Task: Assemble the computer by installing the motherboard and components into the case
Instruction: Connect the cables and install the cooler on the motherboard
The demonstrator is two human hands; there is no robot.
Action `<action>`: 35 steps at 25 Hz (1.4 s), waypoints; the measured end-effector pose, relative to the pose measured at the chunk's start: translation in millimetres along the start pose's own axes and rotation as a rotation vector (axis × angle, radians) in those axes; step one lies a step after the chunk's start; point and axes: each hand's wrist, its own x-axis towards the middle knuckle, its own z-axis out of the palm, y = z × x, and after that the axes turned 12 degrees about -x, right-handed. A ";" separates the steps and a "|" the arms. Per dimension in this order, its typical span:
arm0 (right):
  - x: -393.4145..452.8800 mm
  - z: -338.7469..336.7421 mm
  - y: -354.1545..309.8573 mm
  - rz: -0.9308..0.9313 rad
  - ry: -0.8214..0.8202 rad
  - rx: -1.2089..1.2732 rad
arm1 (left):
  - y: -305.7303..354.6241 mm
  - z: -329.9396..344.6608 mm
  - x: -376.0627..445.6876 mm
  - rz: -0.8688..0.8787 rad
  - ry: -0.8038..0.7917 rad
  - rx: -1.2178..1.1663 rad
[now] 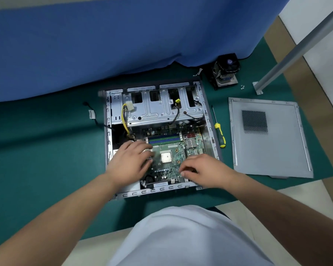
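The case lies open on its side in the middle of the green mat, so I can work straight down into it. The motherboard sits inside, in the half of the case nearest me, below the drive cage. My left hand rests on the board's left edge, fingers fairly straight and spread, pressing rather than gripping. My right hand lies on the board's near right part with the fingers curled down; whether they pinch anything I cannot tell. I judge I am nudging the board until its holes meet the standoffs.

The screwdriver lies just beside the case's right wall, handy for the right hand. The side panel lies flat further right on the mat, out of the way. The cooler stands near the mat's far edge, and small screws lie to its right, apparently waiting their turn.
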 end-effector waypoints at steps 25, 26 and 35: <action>14.1 12.1 -14.8 0.512 0.149 0.671 | 47.9 7.6 23.4 -0.154 0.054 -0.461; 17.3 12.3 -15.1 0.533 0.150 0.726 | 57.8 9.0 27.5 -0.228 0.036 -0.615; 30.6 12.0 -15.2 0.613 0.082 0.828 | 78.4 27.1 41.8 -0.773 -0.051 -1.244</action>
